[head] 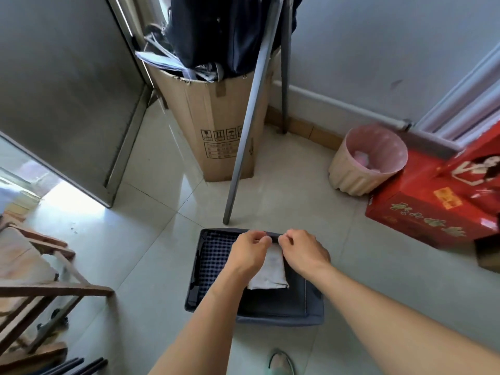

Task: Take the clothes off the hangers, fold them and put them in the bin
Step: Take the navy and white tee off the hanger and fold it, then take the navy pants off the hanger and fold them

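1. Left hand (250,249) and right hand (303,250) side by side over the bin (281,319), fingertips pinched on the top edge of a pale folded cloth (269,274).
2. Cloth hanging down between the wrists, its lower edge against a dark folded garment (273,301) inside the bin; possibly resting on it, hard to tell from above.
3. Checked fabric (213,255) along the bin's side at 9 o'clock of the hands.
4. Bin on the tiled floor (162,239), low in the middle of the view.
5. Grey rack pole (247,131) at 12 o'clock, foot on the floor just beyond the bin.
6. Tall cardboard box (213,123) behind the pole, dark clothes (216,31) hanging above it.
7. Pink waste basket (369,159) at 2 o'clock, red boxes (422,209) beside it.
8. Wooden chair (35,269) at 9 o'clock.
9. Shoe tip (281,361) at 6 o'clock.
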Tool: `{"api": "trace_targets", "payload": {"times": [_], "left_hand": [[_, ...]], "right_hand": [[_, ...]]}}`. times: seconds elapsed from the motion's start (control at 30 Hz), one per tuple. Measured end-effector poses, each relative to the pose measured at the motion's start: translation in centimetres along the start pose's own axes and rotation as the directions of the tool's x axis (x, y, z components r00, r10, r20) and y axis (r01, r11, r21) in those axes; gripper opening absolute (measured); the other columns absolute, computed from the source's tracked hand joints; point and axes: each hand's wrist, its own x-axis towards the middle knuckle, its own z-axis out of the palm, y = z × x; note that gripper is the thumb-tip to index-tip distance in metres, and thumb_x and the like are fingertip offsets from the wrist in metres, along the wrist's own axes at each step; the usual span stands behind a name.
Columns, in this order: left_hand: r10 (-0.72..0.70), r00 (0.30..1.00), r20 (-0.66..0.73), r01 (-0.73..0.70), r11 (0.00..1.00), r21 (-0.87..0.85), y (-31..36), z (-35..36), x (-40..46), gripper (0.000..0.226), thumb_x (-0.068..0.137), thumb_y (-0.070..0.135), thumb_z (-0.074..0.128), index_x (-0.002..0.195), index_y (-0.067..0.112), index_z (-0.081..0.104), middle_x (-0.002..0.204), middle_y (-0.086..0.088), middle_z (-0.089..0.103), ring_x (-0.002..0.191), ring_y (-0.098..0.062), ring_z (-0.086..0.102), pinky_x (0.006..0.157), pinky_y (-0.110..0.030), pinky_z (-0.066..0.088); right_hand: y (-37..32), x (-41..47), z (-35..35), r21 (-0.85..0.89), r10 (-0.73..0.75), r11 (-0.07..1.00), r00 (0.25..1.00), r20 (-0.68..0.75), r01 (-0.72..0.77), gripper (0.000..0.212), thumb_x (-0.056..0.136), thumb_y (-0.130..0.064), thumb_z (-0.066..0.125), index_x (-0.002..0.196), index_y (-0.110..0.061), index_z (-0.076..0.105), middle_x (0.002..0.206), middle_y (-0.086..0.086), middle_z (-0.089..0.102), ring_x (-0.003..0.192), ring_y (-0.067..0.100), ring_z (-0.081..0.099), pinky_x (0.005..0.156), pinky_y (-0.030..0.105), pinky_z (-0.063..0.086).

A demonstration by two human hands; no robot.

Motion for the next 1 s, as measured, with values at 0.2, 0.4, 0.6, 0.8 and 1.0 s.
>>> {"api": "trace_targets", "payload": {"times": [0.2, 0.4, 0.6, 0.8, 1.0], "left_hand": [[0.096, 0.995, -0.025, -0.099, 0.983, -0.156, 5.6, -0.6, -7.6, 0.028, 0.097, 0.021, 0.054, 0.122, 0.015, 0.065, 0.108, -0.003, 0.071, 0.101, -0.018, 0.066, 0.079, -0.026, 0.048], [0.191, 0.981, 0.035, -0.183, 0.97, -0.161, 12.0, -1.2, -16.0, 0.024, 0.101, 0.022, 0.049, 0.121, 0.016, 0.061, 0.099, 0.001, 0.069, 0.087, -0.012, 0.065, 0.066, -0.02, 0.047], [0.417, 0.898, 0.139, -0.416, 0.909, -0.038, 18.6, 0.3, -23.3, 0.022, 0.101, 0.025, 0.052, 0.118, 0.018, 0.063, 0.1, 0.0, 0.071, 0.089, -0.012, 0.067, 0.066, -0.018, 0.047], [0.528, 0.792, 0.307, -0.545, 0.838, -0.033, 24.8, 3.8, -30.8, 0.015, 0.099, 0.022, 0.053, 0.099, 0.025, 0.068, 0.091, 0.004, 0.074, 0.078, -0.007, 0.068, 0.06, -0.012, 0.046], [0.572, 0.677, 0.463, -0.617, 0.785, -0.067, 28.1, 8.6, -36.6, 0.014, 0.099, 0.021, 0.055, 0.099, 0.024, 0.069, 0.084, 0.005, 0.075, 0.069, 0.001, 0.069, 0.06, -0.012, 0.05]], "right_hand": [[-1.0, -6.0, -6.3, 0.31, 0.032, 0.951, 0.995, -0.09, -0.003, 0.031, 0.087, -0.041, 0.043, 0.079, -0.016, 0.059, 0.083, 0.005, 0.069, 0.079, 0.032, 0.067, 0.078, 0.044, 0.055], [-1.0, -14.2, -12.7, 0.472, 0.053, 0.881, 0.98, -0.193, 0.045, 0.036, 0.077, -0.044, 0.043, 0.078, -0.015, 0.063, 0.078, 0.006, 0.069, 0.075, 0.034, 0.067, 0.077, 0.049, 0.057], [0.5, -22.8, -19.0, 0.55, 0.072, 0.819, 0.923, -0.378, 0.162, 0.027, 0.092, -0.029, 0.046, 0.075, -0.02, 0.064, 0.071, 0.0, 0.069, 0.067, 0.022, 0.068, 0.075, 0.047, 0.057], [4.3, -30.4, -25.7, 0.602, 0.137, 0.773, 0.874, -0.466, 0.2, 0.024, 0.099, -0.021, 0.049, 0.085, -0.015, 0.068, 0.077, 0.006, 0.07, 0.063, 0.019, 0.067, 0.068, 0.038, 0.057], [9.9, -36.2, -30.4, 0.605, 0.223, 0.758, 0.774, -0.592, 0.244, 0.024, 0.099, -0.019, 0.052, 0.083, -0.015, 0.069, 0.074, 0.004, 0.07, 0.069, 0.023, 0.069, 0.067, 0.04, 0.059]]}}
